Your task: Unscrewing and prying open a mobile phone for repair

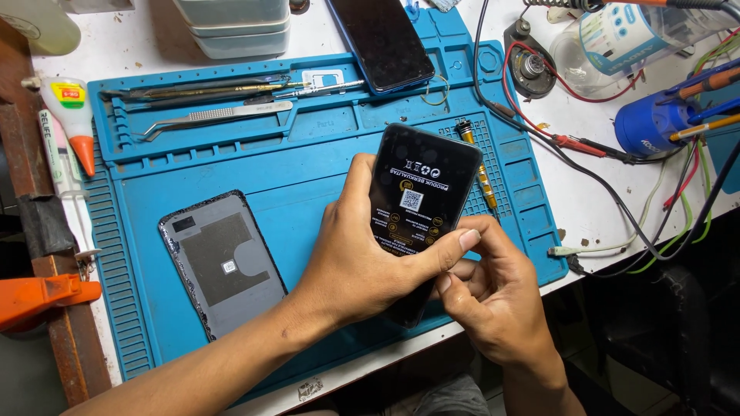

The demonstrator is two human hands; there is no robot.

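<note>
My left hand grips a black phone screen panel with a printed protective film, held upright above the blue work mat. Its thumb lies across the panel's lower face. My right hand sits just below and to the right, fingers curled against the panel's bottom edge, pinching at its corner. A grey phone back cover, inner side up, lies flat on the mat to the left of my left forearm.
Tweezers and thin tools lie in the mat's upper tray. Another dark phone rests at the mat's top. A gold-tipped screwdriver lies behind the panel. Cables, probes and a blue container crowd the right; a glue bottle stands left.
</note>
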